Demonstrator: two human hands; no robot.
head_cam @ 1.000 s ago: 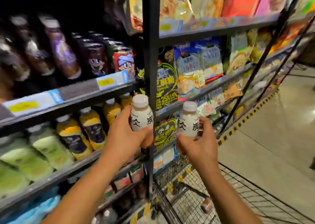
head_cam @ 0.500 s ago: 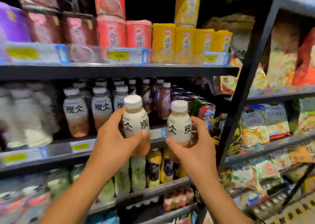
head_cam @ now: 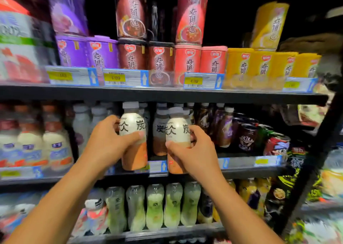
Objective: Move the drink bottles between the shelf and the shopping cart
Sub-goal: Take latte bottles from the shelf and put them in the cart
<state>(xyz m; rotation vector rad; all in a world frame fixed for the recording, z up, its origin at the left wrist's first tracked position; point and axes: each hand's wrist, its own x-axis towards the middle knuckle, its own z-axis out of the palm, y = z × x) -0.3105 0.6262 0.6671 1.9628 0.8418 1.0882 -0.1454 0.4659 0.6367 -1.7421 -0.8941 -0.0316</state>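
Dark metal shelf (head_cam: 167, 95) in tiers, price tags (head_cam: 126, 77) clipped along the edges. Top tier – stacked porridge cans (head_cam: 187, 59) in purple, brown, red and yellow. Middle tier – milk-tea bottles (head_cam: 160, 132) and dark cans (head_cam: 246, 136). Lower tier – pale green drink bottles (head_cam: 155, 206).

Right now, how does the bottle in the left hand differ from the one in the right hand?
The left-hand bottle sits higher than the right-hand bottle. The left hand grips its bottle from the left side, the right hand from the right. Both are upright, white-capped, cream over orange, with matching black characters.
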